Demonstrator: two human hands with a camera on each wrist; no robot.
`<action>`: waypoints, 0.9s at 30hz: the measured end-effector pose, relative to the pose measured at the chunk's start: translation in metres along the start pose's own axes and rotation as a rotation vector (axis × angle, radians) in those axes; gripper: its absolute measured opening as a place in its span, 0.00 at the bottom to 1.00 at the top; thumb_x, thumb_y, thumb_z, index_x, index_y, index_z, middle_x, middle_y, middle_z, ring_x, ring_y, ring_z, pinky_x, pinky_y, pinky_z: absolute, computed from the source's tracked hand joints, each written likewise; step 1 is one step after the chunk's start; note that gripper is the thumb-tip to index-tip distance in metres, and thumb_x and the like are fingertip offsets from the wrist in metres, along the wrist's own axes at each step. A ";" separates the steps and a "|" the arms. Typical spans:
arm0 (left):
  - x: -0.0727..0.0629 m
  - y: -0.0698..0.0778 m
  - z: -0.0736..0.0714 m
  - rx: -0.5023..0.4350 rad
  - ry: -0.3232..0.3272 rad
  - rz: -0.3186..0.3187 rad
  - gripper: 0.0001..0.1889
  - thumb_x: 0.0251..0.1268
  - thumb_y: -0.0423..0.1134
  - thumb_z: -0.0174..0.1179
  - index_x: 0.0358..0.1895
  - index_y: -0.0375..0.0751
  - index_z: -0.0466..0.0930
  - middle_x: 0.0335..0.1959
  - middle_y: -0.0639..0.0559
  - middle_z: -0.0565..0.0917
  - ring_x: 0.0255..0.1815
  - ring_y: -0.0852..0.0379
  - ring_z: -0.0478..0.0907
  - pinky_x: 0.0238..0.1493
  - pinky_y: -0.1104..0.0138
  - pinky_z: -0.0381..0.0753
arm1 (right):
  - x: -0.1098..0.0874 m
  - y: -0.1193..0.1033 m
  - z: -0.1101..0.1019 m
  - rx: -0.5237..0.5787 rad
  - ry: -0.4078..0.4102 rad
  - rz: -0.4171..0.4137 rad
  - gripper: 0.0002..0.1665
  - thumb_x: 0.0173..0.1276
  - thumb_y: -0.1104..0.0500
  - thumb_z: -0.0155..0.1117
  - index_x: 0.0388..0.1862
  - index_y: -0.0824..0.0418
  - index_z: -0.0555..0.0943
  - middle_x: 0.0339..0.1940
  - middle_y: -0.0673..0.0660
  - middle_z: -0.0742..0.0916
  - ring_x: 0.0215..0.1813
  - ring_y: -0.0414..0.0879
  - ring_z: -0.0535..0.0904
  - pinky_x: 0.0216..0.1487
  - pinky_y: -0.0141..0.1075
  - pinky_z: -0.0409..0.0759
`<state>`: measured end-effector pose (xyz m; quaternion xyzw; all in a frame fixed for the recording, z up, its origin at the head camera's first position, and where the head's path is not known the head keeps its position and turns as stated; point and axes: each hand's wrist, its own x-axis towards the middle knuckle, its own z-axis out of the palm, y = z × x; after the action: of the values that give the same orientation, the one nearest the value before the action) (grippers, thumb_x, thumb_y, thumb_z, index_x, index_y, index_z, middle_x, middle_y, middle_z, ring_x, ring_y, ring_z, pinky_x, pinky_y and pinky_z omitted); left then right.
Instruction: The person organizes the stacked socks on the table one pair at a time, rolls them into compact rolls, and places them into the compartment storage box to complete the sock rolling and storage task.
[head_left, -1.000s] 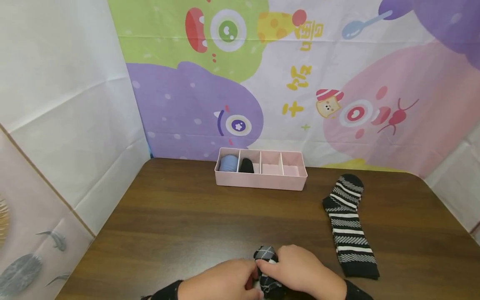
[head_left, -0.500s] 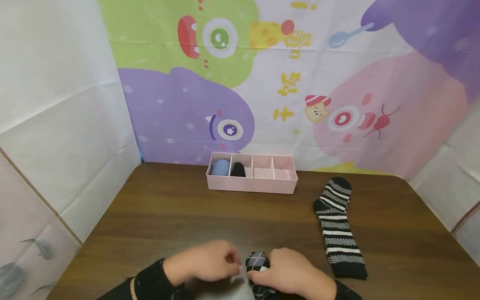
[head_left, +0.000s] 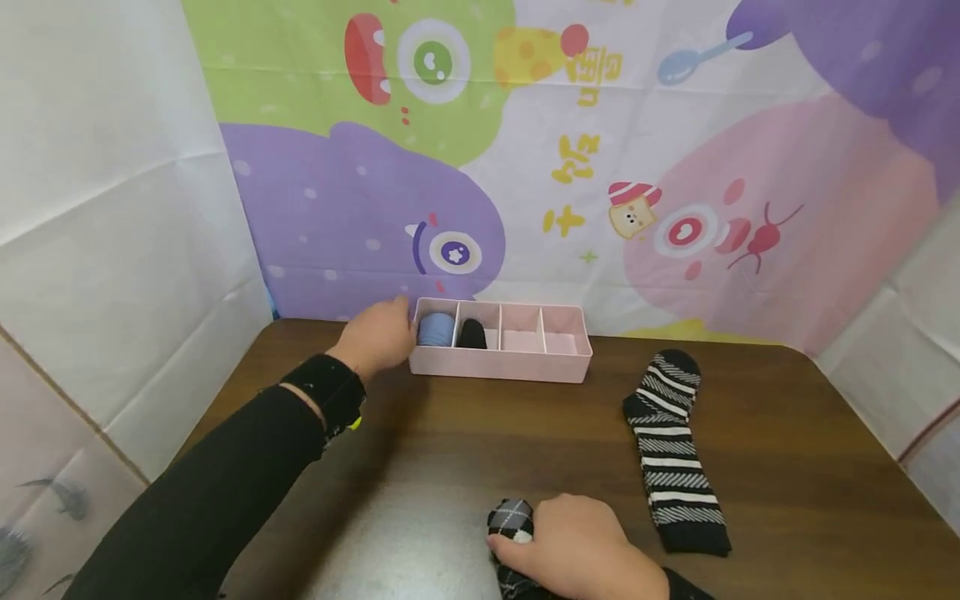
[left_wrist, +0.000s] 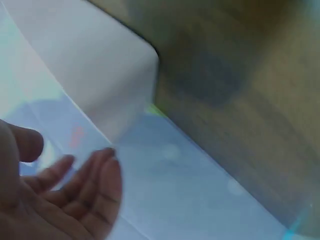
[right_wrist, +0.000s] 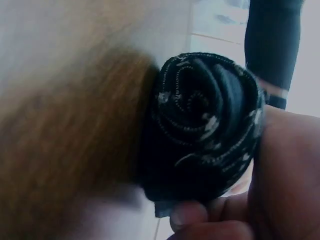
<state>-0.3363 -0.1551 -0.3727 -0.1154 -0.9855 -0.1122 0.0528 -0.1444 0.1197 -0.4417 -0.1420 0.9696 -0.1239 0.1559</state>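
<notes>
My right hand (head_left: 579,542) holds a rolled-up black and grey argyle sock (head_left: 512,520) on the table's near side. Its spiral end (right_wrist: 202,120) faces the right wrist view, with my fingers and thumb around the roll. Far forward, my left hand (head_left: 378,337) is at the left end of a pink divided box (head_left: 498,366). In the left wrist view its fingers (left_wrist: 107,187) are loosely bent, holding nothing, right by the box's corner. A light blue roll (head_left: 437,330) sits in the box's leftmost compartment, and a black roll (head_left: 472,335) in the one beside it.
A black and white striped sock (head_left: 678,458) lies flat on the right of the brown wooden table (head_left: 420,467). Behind the box hangs a cartoon-printed cloth (head_left: 360,217). White sheeting (head_left: 112,167) closes off the left side.
My left hand has left the argyle sock and reached forward to the box's left end. My right hand keeps its hold on the roll. The head view has shifted slightly.
</notes>
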 end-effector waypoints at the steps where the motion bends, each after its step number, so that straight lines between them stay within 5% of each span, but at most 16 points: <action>1: 0.009 -0.001 -0.001 -0.007 0.006 -0.002 0.19 0.80 0.41 0.46 0.59 0.27 0.71 0.47 0.35 0.82 0.47 0.41 0.81 0.56 0.46 0.79 | -0.001 -0.001 -0.001 -0.010 0.016 0.003 0.40 0.62 0.17 0.53 0.14 0.49 0.78 0.18 0.46 0.78 0.22 0.42 0.73 0.20 0.41 0.71; 5: 0.038 0.003 0.000 -0.017 0.020 -0.005 0.18 0.81 0.42 0.45 0.60 0.32 0.72 0.51 0.35 0.82 0.51 0.40 0.80 0.58 0.45 0.77 | -0.002 0.000 -0.004 0.012 0.051 0.001 0.39 0.60 0.18 0.56 0.16 0.50 0.78 0.18 0.46 0.78 0.21 0.42 0.72 0.21 0.40 0.71; 8: 0.047 0.006 0.011 -0.060 0.013 -0.062 0.20 0.81 0.43 0.41 0.63 0.35 0.74 0.57 0.35 0.81 0.56 0.37 0.79 0.59 0.43 0.76 | 0.000 0.003 -0.003 0.077 0.021 -0.006 0.38 0.60 0.20 0.58 0.18 0.51 0.80 0.18 0.45 0.79 0.22 0.41 0.73 0.22 0.40 0.72; 13: 0.046 0.000 0.044 -0.236 -0.043 -0.188 0.26 0.78 0.40 0.35 0.70 0.36 0.72 0.66 0.35 0.77 0.61 0.36 0.75 0.64 0.43 0.72 | 0.003 0.008 0.005 0.177 -0.092 0.007 0.36 0.61 0.22 0.58 0.21 0.52 0.81 0.20 0.45 0.80 0.24 0.42 0.74 0.24 0.38 0.72; 17: 0.044 -0.009 0.062 -0.410 -0.076 -0.209 0.26 0.75 0.36 0.33 0.70 0.35 0.69 0.68 0.36 0.75 0.60 0.36 0.72 0.65 0.45 0.70 | 0.004 0.008 0.009 0.190 -0.131 0.015 0.35 0.61 0.23 0.58 0.25 0.52 0.82 0.23 0.46 0.80 0.26 0.43 0.74 0.26 0.39 0.72; 27: 0.054 -0.014 0.066 -0.650 -0.063 -0.199 0.25 0.71 0.30 0.32 0.67 0.36 0.67 0.69 0.37 0.70 0.61 0.38 0.67 0.65 0.49 0.66 | 0.006 0.006 0.002 0.174 -0.142 0.050 0.39 0.60 0.19 0.56 0.27 0.53 0.82 0.24 0.47 0.80 0.27 0.44 0.74 0.27 0.40 0.71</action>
<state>-0.3967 -0.1419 -0.4324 -0.0328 -0.9059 -0.4212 -0.0285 -0.1508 0.1231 -0.4466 -0.1121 0.9449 -0.1936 0.2389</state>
